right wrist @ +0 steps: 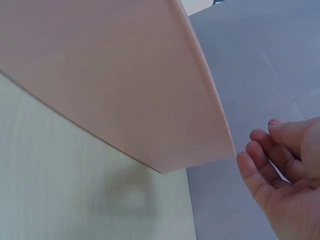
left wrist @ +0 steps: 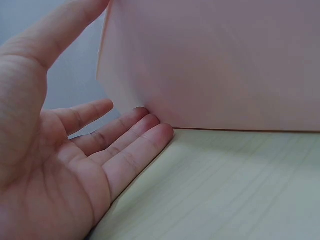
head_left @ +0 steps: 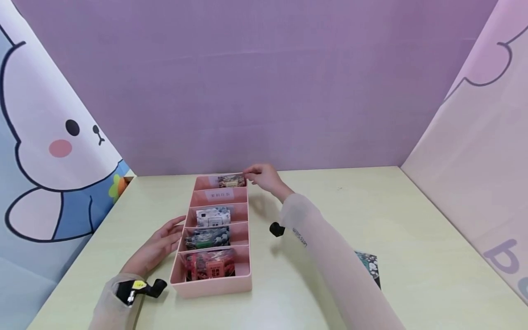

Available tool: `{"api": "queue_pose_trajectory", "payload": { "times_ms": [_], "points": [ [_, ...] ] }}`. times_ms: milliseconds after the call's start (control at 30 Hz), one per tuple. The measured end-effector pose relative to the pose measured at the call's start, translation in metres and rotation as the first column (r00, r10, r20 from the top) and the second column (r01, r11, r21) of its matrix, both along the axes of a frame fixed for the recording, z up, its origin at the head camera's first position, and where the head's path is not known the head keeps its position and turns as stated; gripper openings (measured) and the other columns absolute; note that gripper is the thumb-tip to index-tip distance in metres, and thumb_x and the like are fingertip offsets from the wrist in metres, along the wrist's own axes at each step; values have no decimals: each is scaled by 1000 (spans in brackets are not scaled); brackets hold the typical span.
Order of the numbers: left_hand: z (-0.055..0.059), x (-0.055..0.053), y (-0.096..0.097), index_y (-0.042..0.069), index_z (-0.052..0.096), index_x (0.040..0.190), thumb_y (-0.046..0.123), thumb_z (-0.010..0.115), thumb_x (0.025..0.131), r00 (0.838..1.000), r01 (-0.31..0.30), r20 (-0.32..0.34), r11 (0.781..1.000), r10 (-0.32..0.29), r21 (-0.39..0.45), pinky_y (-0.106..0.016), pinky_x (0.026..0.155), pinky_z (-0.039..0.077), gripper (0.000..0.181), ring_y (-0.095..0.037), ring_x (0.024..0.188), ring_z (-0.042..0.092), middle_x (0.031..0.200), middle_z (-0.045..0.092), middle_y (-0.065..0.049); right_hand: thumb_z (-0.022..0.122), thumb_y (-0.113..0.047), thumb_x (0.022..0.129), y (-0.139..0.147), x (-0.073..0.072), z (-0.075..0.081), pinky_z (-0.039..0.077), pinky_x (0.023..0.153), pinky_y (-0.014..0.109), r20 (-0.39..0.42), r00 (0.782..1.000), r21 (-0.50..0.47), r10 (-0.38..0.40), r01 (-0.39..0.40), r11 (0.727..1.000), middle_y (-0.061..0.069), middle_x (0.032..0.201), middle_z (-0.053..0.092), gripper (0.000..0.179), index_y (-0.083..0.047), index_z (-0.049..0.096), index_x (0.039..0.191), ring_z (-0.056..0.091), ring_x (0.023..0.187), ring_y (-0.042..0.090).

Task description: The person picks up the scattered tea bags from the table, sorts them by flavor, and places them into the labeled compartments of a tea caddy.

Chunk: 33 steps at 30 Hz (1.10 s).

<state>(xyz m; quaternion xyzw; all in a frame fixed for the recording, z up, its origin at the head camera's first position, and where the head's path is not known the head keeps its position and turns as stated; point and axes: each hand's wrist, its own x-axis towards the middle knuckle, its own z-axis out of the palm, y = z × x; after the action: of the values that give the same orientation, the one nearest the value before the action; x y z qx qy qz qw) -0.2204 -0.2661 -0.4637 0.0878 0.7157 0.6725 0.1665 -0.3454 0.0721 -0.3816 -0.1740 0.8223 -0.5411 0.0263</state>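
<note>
A long pink divided box (head_left: 211,288) stands on the table, its compartments in one row. The front compartment holds red packets (head_left: 210,266); behind it are dark green packets (head_left: 208,237), then white packets (head_left: 213,216). A brownish patterned packet (head_left: 232,180) lies in the farthest compartment. My left hand (head_left: 158,245) rests beside the box's left side, fingers extended; in the left wrist view its fingertips (left wrist: 162,132) are right at the foot of the wall. At the far right corner, my right hand (head_left: 266,178) hovers by the rim with loosely bent fingers and nothing visible between them.
A dark green patterned packet (head_left: 371,266) lies on the pale table (head_left: 412,220) at the right, partly hidden by the right sleeve. A label (head_left: 220,195) shows inside the second compartment from the back. A purple backdrop (head_left: 268,91) rises behind the table, with printed panels at both sides.
</note>
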Motion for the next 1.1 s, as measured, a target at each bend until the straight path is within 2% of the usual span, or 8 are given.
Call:
{"api": "queue_pose_trajectory", "payload": {
  "times_ms": [133, 300, 533, 833, 1100],
  "points": [
    [-1, 0, 0, 3, 15, 157, 20, 49, 106, 1000, -4, 0, 1000, 4, 2, -23, 96, 48, 63, -1, 114, 56, 153, 24, -31, 60, -10, 100, 7, 2, 3, 57, 81, 30, 14, 1000, 3, 10, -10, 1000, 15, 113, 69, 25, 3, 69, 120, 67, 96, 26],
    [-1, 0, -1, 3, 14, 157, 20, 49, 106, 1000, 0, -2, 1000, 0, -1, -23, 96, 49, 64, -1, 114, 56, 154, 24, -30, 58, -6, 100, 21, 5, 6, 57, 81, 30, 22, 1000, -8, 19, -18, 1000, 18, 112, 69, 24, 5, 67, 120, 67, 96, 27],
    [-1, -1, -1, 4, 12, 158, 21, 49, 106, 1000, 4, 0, 1000, -4, 10, -24, 97, 49, 66, -3, 115, 56, 154, 23, -30, 58, -5, 100, 46, 10, 10, 56, 88, 43, 28, 999, -23, 26, -25, 999, 21, 112, 68, 24, 5, 67, 120, 67, 94, 29],
    [0, -1, -1, 6, 13, 158, 23, 50, 106, 1000, -6, 16, 1000, 6, -10, -24, 96, 49, 67, -4, 115, 57, 151, 29, -26, 59, -5, 100, 78, 17, 12, 56, 89, 42, 64, 998, 14, 13, -14, 1000, 25, 116, 66, 25, 7, 66, 120, 66, 100, 33],
    [2, 1, 0, 5, 10, 159, 23, 49, 106, 1000, -1, 15, 1000, 1, -6, -24, 97, 48, 68, -2, 114, 55, 155, 22, -30, 60, -2, 97, 99, 33, 8, 56, 86, 46, 40, 997, 76, 60, -63, 995, 22, 109, 69, 21, 7, 69, 114, 65, 101, 39]
  ]
}}
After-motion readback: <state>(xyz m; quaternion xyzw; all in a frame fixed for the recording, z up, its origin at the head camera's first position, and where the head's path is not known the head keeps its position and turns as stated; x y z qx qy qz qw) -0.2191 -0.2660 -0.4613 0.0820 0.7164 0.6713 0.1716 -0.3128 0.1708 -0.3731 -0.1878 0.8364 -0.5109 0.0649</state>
